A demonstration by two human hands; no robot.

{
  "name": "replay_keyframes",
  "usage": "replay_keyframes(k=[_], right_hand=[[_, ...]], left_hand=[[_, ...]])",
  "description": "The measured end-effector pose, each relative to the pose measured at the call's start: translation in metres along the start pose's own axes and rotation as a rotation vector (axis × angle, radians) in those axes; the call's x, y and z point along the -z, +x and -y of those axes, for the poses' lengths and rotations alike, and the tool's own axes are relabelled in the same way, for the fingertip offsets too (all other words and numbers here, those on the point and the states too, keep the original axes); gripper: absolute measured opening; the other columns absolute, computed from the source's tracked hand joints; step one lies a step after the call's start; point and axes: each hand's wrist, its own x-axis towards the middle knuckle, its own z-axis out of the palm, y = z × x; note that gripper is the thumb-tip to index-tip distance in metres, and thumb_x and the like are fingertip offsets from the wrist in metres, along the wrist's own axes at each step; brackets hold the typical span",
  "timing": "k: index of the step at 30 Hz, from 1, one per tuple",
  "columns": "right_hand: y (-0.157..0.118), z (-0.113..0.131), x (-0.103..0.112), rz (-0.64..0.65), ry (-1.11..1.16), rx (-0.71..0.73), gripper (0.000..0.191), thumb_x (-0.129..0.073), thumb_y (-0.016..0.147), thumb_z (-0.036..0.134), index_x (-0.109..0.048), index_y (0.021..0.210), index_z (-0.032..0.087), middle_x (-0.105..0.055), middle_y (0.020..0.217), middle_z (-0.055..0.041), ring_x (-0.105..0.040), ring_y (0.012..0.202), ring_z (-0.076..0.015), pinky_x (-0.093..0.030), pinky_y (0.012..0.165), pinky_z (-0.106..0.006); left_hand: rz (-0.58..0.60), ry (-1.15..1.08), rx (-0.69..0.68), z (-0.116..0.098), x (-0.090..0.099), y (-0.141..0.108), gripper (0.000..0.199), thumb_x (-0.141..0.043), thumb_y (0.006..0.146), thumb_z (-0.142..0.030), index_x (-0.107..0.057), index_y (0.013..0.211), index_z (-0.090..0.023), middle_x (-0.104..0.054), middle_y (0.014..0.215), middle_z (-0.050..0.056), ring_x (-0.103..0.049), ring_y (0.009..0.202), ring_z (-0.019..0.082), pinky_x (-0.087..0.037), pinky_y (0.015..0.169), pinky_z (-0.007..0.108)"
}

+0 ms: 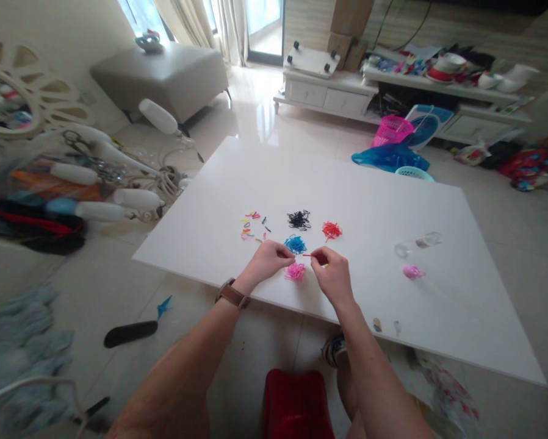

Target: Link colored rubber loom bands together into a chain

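Note:
Over the white table [365,201], my right hand [332,271] pinches a small red rubber band [307,255], whose end points left. My left hand [268,261], with a brown-strapped watch [234,294] on its wrist, is closed in a pinch facing it; what lies between those fingertips is too small to make out. Close to both hands are a pile of blue rubber bands [295,244] and a pile of pink rubber bands [295,272]. Farther back lie a black pile [298,220] and a red pile [332,230]. Mixed-colour bands [251,230] are scattered at the left.
On the table's right side are a clear container [429,239], a clear round piece [402,250] and a pink item [412,272]. Two small objects, one a yellow-blue figure [377,325], lie by the near edge. A red stool [296,405] stands below.

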Motion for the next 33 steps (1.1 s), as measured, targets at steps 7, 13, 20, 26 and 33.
replay_keyframes(k=[7,13,20,26,33], right_hand=[[0.023,-0.043,0.002,-0.264,0.051,-0.287,0.011,-0.062,0.074,0.027,-0.069,0.074,0.018,-0.07,0.07,-0.005,-0.065,0.065,-0.0205,-0.05,0.068,-0.032],[0.044,-0.059,0.0,-0.398,0.182,-0.337,0.03,-0.063,0.075,0.034,-0.073,0.095,0.014,-0.075,0.092,-0.0126,-0.069,0.081,-0.0236,-0.053,0.081,-0.037],[0.036,-0.043,-0.001,-0.296,0.179,-0.334,0.024,-0.065,0.074,0.032,-0.072,0.09,0.016,-0.075,0.091,-0.0111,-0.068,0.076,-0.0228,-0.053,0.072,-0.036],[0.02,-0.013,-0.009,0.015,0.273,-0.166,0.023,-0.064,0.081,0.035,-0.073,0.092,0.017,-0.075,0.087,-0.0082,-0.069,0.08,-0.022,-0.054,0.078,-0.036],[0.009,0.015,-0.012,0.285,0.298,-0.031,0.02,-0.061,0.084,0.029,-0.075,0.095,0.019,-0.075,0.094,-0.0068,-0.069,0.081,-0.0189,-0.055,0.076,-0.032]], left_hand=[[-0.025,-0.046,0.047,-0.008,0.007,0.001,0.009,-0.071,0.073,-0.019,-0.077,0.076,-0.013,-0.076,0.078,0.008,-0.071,0.076,0.02,-0.055,0.074,0.029],[-0.037,-0.053,0.052,-0.013,0.007,0.007,0.009,-0.07,0.073,-0.017,-0.076,0.077,-0.013,-0.076,0.079,0.008,-0.071,0.077,0.02,-0.056,0.074,0.029],[0.004,-0.058,0.026,-0.01,0.003,-0.001,0.009,-0.069,0.073,-0.018,-0.076,0.077,-0.013,-0.076,0.078,0.008,-0.07,0.076,0.019,-0.055,0.072,0.028],[0.046,-0.074,0.002,-0.009,0.007,-0.007,0.011,-0.07,0.075,-0.021,-0.075,0.078,-0.013,-0.075,0.077,0.008,-0.069,0.074,0.019,-0.054,0.071,0.027],[0.113,-0.18,-0.015,-0.004,0.01,-0.008,0.015,-0.072,0.076,-0.027,-0.074,0.08,-0.012,-0.075,0.079,0.009,-0.071,0.078,0.021,-0.055,0.073,0.029]])
